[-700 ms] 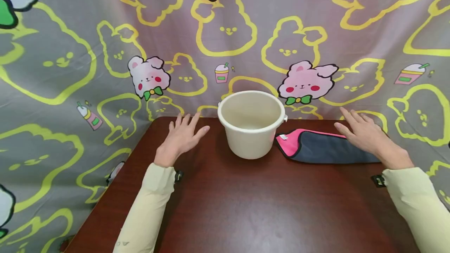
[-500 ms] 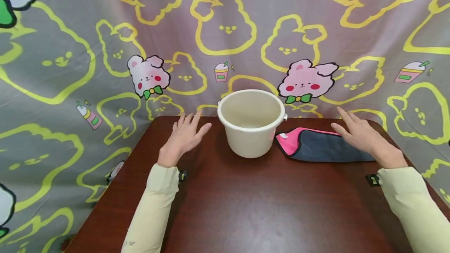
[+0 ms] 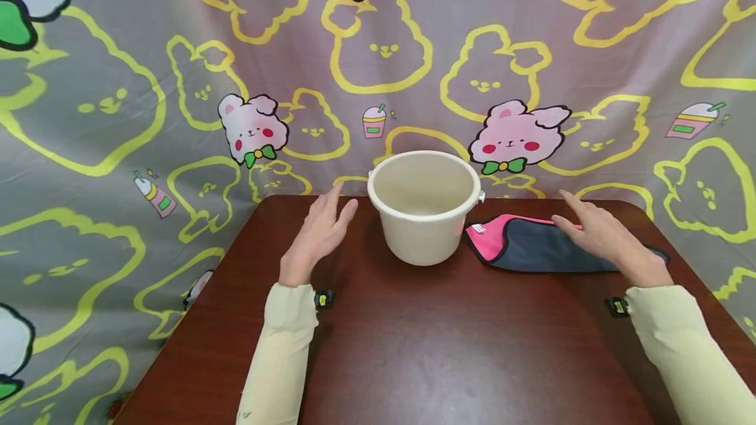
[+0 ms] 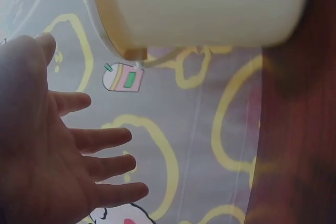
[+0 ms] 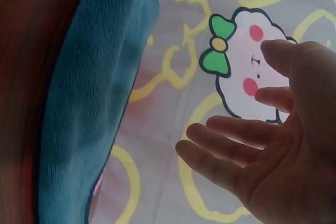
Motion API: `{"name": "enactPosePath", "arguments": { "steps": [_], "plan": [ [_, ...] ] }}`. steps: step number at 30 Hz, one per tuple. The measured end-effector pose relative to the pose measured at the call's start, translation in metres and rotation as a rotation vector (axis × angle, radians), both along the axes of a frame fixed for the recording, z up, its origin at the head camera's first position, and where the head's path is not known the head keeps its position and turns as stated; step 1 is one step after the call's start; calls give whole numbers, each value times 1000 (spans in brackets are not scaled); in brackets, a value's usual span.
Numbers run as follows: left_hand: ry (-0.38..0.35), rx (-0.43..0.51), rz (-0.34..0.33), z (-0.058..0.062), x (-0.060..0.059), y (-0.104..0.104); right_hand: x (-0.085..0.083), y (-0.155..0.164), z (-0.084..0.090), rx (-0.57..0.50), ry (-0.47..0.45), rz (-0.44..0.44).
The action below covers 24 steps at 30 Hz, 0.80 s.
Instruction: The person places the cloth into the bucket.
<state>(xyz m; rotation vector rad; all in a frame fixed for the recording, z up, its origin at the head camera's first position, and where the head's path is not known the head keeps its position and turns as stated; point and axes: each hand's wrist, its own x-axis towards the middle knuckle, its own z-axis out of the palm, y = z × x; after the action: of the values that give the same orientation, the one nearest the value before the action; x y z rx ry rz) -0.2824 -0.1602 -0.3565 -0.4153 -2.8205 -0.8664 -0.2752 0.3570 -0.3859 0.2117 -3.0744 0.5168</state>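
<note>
The cream bucket [image 3: 422,206] stands at the middle of the table's [image 3: 437,353] far edge, flanked by both hands. The left hand [image 3: 319,235] is raised beside it, fingers straight, empty; the right hand [image 3: 596,233], likewise spread, hovers over the folded cloth [image 3: 525,246], whose length runs toward the right edge.

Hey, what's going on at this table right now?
A person sits at a dark wooden table with both hands open and holding nothing. The left hand is raised beside a cream bucket, not touching it. The right hand hovers over a folded grey and pink cloth that lies just right of the bucket. The bucket looks empty.
</note>
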Motion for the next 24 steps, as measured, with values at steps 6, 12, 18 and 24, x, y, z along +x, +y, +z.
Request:
{"name": "enactPosePath", "arguments": {
  "steps": [6,12,18,24],
  "plan": [
    [0,102,-14,0,-3,17,-3,-9,-6,-17,25,4],
    [14,158,-20,-2,-5,32,-7,-19,-7,-32,12,18],
    [25,201,6,0,-9,47,-9,-21,-8,-13,-6,15],
    [30,301,24,-3,-12,57,-11,-21,-15,11,-21,22]
  ]
}}
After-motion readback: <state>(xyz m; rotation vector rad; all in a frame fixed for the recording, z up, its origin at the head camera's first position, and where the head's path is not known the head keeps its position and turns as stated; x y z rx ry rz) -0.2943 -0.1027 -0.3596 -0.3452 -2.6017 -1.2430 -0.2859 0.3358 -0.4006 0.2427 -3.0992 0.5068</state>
